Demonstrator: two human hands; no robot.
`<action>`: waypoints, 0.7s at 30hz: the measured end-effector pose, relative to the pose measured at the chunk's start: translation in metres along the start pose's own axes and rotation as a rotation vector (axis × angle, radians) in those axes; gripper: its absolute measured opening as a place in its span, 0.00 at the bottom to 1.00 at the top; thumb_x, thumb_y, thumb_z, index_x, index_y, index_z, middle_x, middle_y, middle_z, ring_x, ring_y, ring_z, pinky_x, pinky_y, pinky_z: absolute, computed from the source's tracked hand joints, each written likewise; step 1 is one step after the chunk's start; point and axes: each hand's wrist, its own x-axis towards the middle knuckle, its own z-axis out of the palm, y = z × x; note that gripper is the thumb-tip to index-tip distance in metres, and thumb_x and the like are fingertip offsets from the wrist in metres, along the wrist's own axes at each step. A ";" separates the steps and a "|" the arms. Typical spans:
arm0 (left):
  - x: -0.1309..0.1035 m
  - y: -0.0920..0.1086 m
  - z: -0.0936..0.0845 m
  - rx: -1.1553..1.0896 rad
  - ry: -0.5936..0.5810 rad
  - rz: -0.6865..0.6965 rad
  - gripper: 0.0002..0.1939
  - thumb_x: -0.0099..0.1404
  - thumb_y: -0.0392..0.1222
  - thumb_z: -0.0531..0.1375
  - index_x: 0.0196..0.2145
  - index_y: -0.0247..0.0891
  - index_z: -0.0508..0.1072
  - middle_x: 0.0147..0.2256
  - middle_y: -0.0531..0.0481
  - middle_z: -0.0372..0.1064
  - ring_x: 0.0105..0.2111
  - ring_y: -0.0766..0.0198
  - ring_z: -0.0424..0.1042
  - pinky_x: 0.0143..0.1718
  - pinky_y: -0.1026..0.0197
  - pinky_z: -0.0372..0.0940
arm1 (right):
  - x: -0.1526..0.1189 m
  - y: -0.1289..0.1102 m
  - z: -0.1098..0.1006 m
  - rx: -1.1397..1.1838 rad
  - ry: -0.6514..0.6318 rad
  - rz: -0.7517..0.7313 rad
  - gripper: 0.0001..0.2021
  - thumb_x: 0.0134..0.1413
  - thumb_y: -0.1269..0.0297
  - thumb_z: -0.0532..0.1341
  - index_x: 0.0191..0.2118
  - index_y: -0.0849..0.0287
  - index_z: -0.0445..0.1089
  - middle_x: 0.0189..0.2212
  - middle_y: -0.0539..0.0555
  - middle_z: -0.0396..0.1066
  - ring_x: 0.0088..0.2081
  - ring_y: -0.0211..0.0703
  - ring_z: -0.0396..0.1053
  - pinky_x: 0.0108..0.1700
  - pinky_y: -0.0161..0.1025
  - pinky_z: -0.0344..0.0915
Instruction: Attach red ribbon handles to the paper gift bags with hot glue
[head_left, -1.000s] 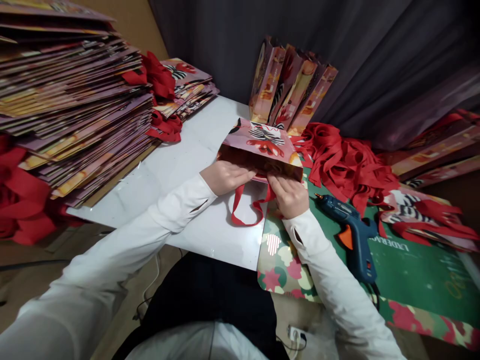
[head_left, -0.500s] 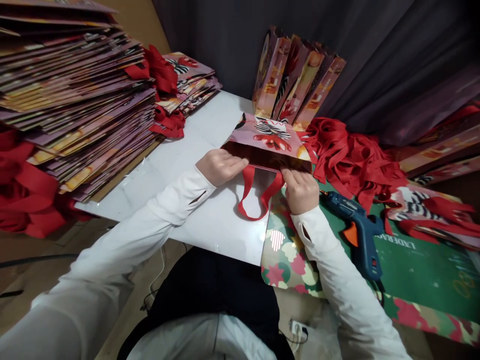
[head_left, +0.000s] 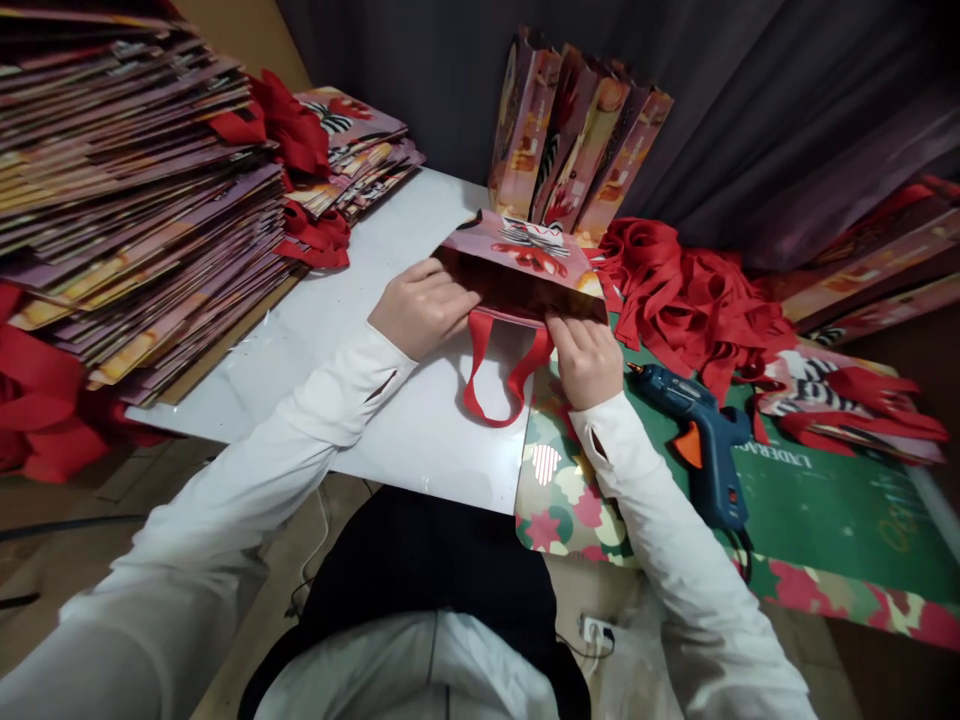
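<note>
A pink paper bag (head_left: 525, 250) with a zebra-striped and red print lies with its mouth toward me, spread apart, dark inside. My left hand (head_left: 426, 305) grips the left end of its near edge, fingers pressed together. At the right end of that edge, my right hand (head_left: 585, 355) pinches the bag, with some fingertips hidden at the opening. A red ribbon handle (head_left: 487, 410) hangs in a loop from the near edge between both hands, over the white tabletop (head_left: 442, 450).
Flat bags are piled high (head_left: 150, 210) at the left. Standing bags (head_left: 574, 140) are behind, and a heap of red ribbons (head_left: 690, 300) is at the right. A blue glue gun (head_left: 709, 440) lies on a green board (head_left: 817, 510), near my right forearm.
The bag's mouth gapes wider than before. My left hand has turned slightly and shows more of its back. The whole view has shifted a little.
</note>
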 end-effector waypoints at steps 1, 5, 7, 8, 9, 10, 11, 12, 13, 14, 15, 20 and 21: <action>0.001 -0.001 0.000 0.038 0.008 0.000 0.17 0.73 0.40 0.46 0.38 0.36 0.74 0.29 0.51 0.73 0.31 0.64 0.70 0.41 0.57 0.66 | 0.001 0.000 0.000 0.015 -0.028 -0.006 0.18 0.66 0.72 0.46 0.52 0.66 0.70 0.37 0.60 0.74 0.37 0.46 0.64 0.40 0.41 0.56; 0.000 -0.002 0.003 0.116 0.037 0.021 0.16 0.72 0.34 0.46 0.39 0.38 0.73 0.27 0.55 0.72 0.30 0.66 0.66 0.47 0.60 0.64 | 0.004 -0.001 0.000 0.033 -0.136 0.014 0.19 0.67 0.72 0.45 0.55 0.65 0.67 0.41 0.62 0.73 0.40 0.48 0.64 0.41 0.42 0.57; -0.001 -0.003 0.003 0.085 0.044 0.029 0.16 0.73 0.34 0.45 0.40 0.37 0.73 0.26 0.55 0.72 0.29 0.67 0.64 0.48 0.59 0.64 | 0.005 -0.003 0.000 0.045 -0.169 0.047 0.19 0.67 0.72 0.45 0.55 0.64 0.67 0.42 0.62 0.72 0.40 0.48 0.64 0.41 0.43 0.57; -0.002 -0.003 0.003 0.056 0.040 0.021 0.16 0.73 0.34 0.45 0.41 0.37 0.73 0.26 0.55 0.72 0.29 0.68 0.63 0.48 0.59 0.64 | 0.006 -0.004 -0.001 0.053 -0.181 0.064 0.19 0.67 0.71 0.44 0.55 0.64 0.67 0.41 0.63 0.72 0.40 0.49 0.64 0.41 0.44 0.57; -0.002 -0.003 0.002 0.017 0.030 0.004 0.17 0.73 0.35 0.44 0.41 0.36 0.73 0.26 0.54 0.72 0.29 0.68 0.61 0.47 0.58 0.64 | 0.006 -0.005 -0.001 0.061 -0.190 0.079 0.19 0.67 0.71 0.44 0.54 0.64 0.68 0.39 0.62 0.72 0.39 0.49 0.64 0.41 0.44 0.57; -0.003 -0.004 0.001 -0.030 0.017 -0.019 0.18 0.74 0.36 0.43 0.41 0.35 0.73 0.26 0.54 0.72 0.28 0.69 0.60 0.46 0.58 0.64 | 0.007 -0.005 -0.002 0.066 -0.195 0.092 0.19 0.67 0.71 0.44 0.53 0.64 0.69 0.37 0.62 0.71 0.39 0.49 0.64 0.40 0.44 0.57; -0.003 -0.004 0.000 -0.076 0.006 -0.042 0.19 0.74 0.37 0.42 0.42 0.35 0.73 0.26 0.54 0.72 0.28 0.69 0.60 0.45 0.57 0.64 | 0.006 -0.005 -0.002 0.070 -0.197 0.104 0.19 0.67 0.71 0.44 0.52 0.63 0.70 0.36 0.61 0.71 0.38 0.48 0.64 0.40 0.44 0.57; -0.003 -0.004 -0.001 -0.109 0.000 -0.060 0.20 0.74 0.37 0.41 0.42 0.36 0.73 0.25 0.54 0.72 0.27 0.69 0.59 0.44 0.57 0.64 | 0.006 -0.005 -0.002 0.072 -0.194 0.116 0.19 0.67 0.72 0.44 0.50 0.62 0.71 0.34 0.60 0.71 0.37 0.48 0.64 0.39 0.43 0.56; -0.003 -0.005 -0.002 -0.120 0.001 -0.066 0.20 0.74 0.38 0.41 0.41 0.37 0.73 0.25 0.54 0.71 0.27 0.69 0.59 0.43 0.57 0.64 | 0.005 -0.004 -0.003 0.076 -0.188 0.128 0.19 0.67 0.72 0.44 0.49 0.61 0.71 0.33 0.59 0.70 0.36 0.47 0.64 0.38 0.43 0.56; -0.003 -0.005 -0.002 -0.110 0.010 -0.057 0.20 0.73 0.38 0.42 0.40 0.37 0.73 0.24 0.54 0.71 0.26 0.69 0.59 0.41 0.58 0.64 | 0.004 -0.002 -0.003 0.080 -0.177 0.140 0.19 0.67 0.72 0.44 0.48 0.60 0.72 0.31 0.58 0.70 0.35 0.46 0.64 0.38 0.42 0.56; -0.003 -0.004 -0.003 -0.082 0.019 -0.040 0.19 0.73 0.37 0.43 0.39 0.38 0.73 0.23 0.55 0.70 0.25 0.69 0.59 0.40 0.58 0.65 | 0.003 -0.001 -0.003 0.084 -0.162 0.150 0.20 0.66 0.73 0.44 0.48 0.59 0.73 0.30 0.57 0.70 0.35 0.46 0.63 0.38 0.42 0.56; 0.001 0.003 -0.002 -0.006 0.020 -0.046 0.17 0.70 0.36 0.46 0.34 0.41 0.74 0.23 0.54 0.70 0.24 0.66 0.63 0.38 0.58 0.67 | -0.001 0.000 -0.002 0.060 -0.077 0.145 0.19 0.65 0.73 0.46 0.47 0.60 0.74 0.28 0.56 0.70 0.32 0.45 0.62 0.36 0.41 0.54; 0.002 0.006 -0.001 -0.030 -0.006 -0.080 0.17 0.70 0.36 0.46 0.33 0.41 0.73 0.24 0.53 0.70 0.26 0.64 0.65 0.39 0.56 0.67 | 0.000 -0.002 -0.001 0.048 -0.075 0.132 0.18 0.65 0.73 0.47 0.46 0.60 0.74 0.29 0.56 0.71 0.32 0.45 0.61 0.36 0.41 0.54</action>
